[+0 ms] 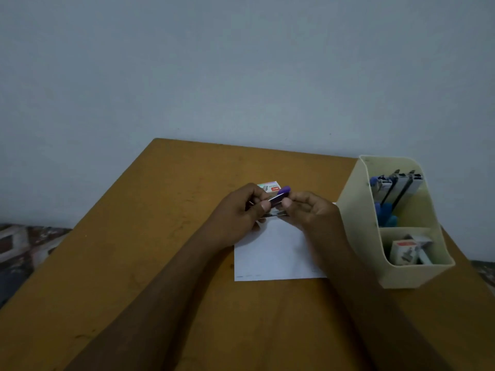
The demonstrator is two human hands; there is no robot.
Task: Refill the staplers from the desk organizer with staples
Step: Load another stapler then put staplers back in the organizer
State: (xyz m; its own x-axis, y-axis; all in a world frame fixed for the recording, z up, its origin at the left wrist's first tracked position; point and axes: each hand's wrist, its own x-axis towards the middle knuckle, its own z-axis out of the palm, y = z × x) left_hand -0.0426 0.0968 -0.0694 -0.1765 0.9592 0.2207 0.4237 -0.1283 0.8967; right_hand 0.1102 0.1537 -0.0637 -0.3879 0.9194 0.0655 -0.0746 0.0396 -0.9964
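Above a white sheet of paper (276, 253), both my hands hold a small purple stapler (281, 196). My left hand (241, 212) grips its left end with curled fingers. My right hand (308, 210) pinches its right part with thumb and fingers. Much of the stapler is hidden by my fingers. Behind my hands lies a staple box (269, 187) with a red label. The cream desk organizer (356, 210) stands at the right. Its rear compartment holds several staplers (396, 188), and its front compartment holds small staple boxes (404, 250).
The brown wooden table (150, 250) backs onto a pale wall (214, 76). Its left edge runs diagonally, with patterned fabric (24, 245) beyond it. The organizer sits near the table's right edge.
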